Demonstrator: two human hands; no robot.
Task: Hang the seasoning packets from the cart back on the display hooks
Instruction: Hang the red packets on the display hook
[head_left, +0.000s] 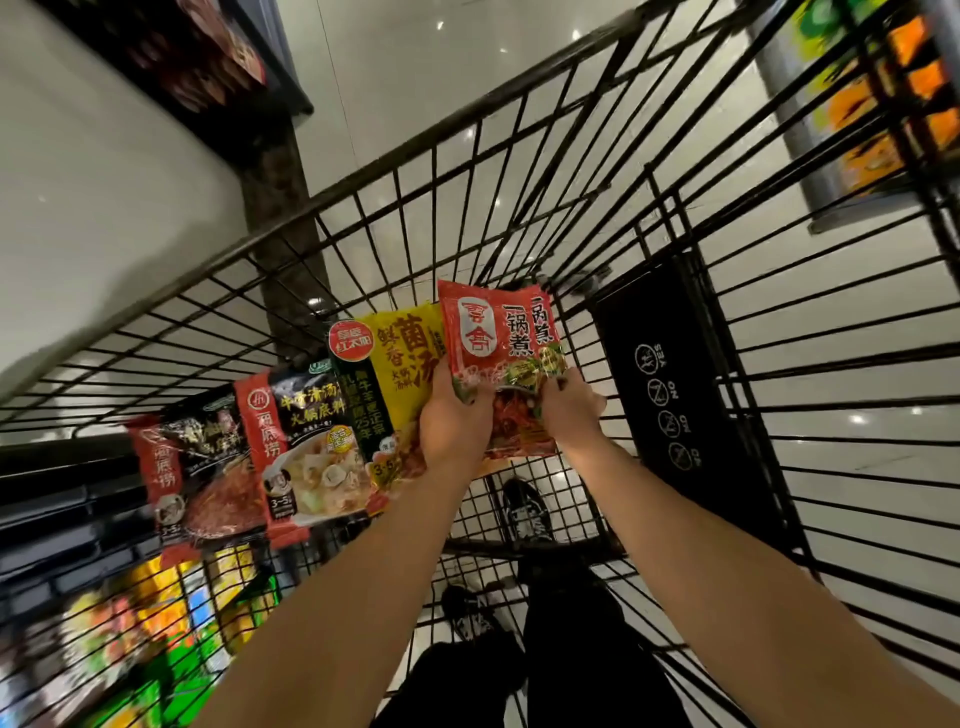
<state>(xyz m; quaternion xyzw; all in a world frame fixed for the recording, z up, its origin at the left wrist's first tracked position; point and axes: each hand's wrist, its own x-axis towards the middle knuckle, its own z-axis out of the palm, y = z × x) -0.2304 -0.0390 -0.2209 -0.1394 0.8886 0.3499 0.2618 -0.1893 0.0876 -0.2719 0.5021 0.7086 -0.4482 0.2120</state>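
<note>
Red packet (498, 364) sits up over the black wire cart (519, 218), held by both hands. Left hand (454, 421) and right hand (569, 410) curl their fingers (470, 402) round its bottom half and hide the picture there. Three more packets (291, 441) fan out beside it, overlapping. Blurry shelves (104, 623) are hard to make out. A black cart panel (670, 384) reads "NO"

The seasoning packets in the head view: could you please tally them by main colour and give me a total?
Red packet, held by the left hand and the right hand: 1
Yellow packet: 1
Black packets with a red side band: 2
Total: 4 packets, all in the cart.
</note>
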